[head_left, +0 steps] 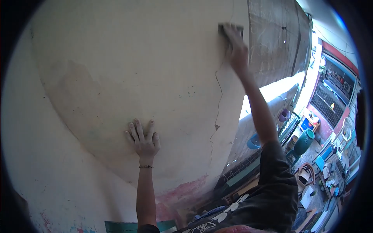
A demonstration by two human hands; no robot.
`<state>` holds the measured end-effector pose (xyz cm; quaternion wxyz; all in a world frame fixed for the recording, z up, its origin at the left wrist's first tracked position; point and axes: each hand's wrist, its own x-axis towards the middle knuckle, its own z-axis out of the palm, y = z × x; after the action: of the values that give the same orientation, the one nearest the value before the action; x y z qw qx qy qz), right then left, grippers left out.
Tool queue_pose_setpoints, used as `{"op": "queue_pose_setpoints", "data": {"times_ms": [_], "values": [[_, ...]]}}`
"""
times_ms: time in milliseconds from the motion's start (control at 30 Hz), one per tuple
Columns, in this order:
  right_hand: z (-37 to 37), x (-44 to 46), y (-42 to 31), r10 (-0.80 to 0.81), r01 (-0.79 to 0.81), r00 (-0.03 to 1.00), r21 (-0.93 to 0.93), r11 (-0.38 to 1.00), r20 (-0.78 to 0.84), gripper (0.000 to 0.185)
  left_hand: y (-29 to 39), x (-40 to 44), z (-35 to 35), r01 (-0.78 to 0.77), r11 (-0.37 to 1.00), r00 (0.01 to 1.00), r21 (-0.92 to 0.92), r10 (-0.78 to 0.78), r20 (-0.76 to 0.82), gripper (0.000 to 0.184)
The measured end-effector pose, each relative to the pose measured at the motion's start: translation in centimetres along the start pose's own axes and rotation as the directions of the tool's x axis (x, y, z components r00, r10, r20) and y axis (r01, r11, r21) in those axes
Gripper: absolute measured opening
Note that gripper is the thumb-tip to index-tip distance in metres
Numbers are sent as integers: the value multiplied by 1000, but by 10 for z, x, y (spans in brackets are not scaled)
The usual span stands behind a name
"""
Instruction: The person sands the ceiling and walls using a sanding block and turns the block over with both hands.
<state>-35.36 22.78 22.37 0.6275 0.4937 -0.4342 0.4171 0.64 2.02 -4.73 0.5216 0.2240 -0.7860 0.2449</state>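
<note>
My left hand (145, 141) lies flat against the cream wall (155, 77), fingers spread, with a thin bracelet (146, 166) at the wrist. Higher up and to the right, my right hand (236, 46) is closed over a dark sanding block (222, 30), pressed to the wall near its right edge. The fingers are slightly blurred and cover most of the block. Below that hand a jagged crack (220, 93) runs down the wall, with a small chipped spot partway along it.
A brown sheet (272, 42) hangs right of the wall. Beyond it stand a green barrel (304, 141), a blue bucket (254, 142), a white chair (345, 129) and cluttered items. Pink peeling paint (186, 188) marks the lower wall.
</note>
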Motion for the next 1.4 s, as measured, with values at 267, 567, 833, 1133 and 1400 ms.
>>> {"op": "queue_pose_setpoints", "data": {"times_ms": [267,567,833,1133,1400], "values": [[28,109,39,-67,67,998,21,998,-21,59,-1,-8,2,3,1000,1000,-22,-3,6,49],[-14,-47,-56,-270,247,916,113,962,295,47,-2,-8,0,29,999,1000,-41,-29,4,47],[70,173,10,-176,174,983,31,984,58,63,-1,-12,6,67,996,998,-61,-66,8,48],[60,27,-119,-396,463,837,-105,880,377,61,-2,-12,7,66,996,998,-56,-65,14,50],[70,49,-101,-526,544,788,37,838,321,63,-3,-13,5,45,998,999,-52,-44,15,50]]}}
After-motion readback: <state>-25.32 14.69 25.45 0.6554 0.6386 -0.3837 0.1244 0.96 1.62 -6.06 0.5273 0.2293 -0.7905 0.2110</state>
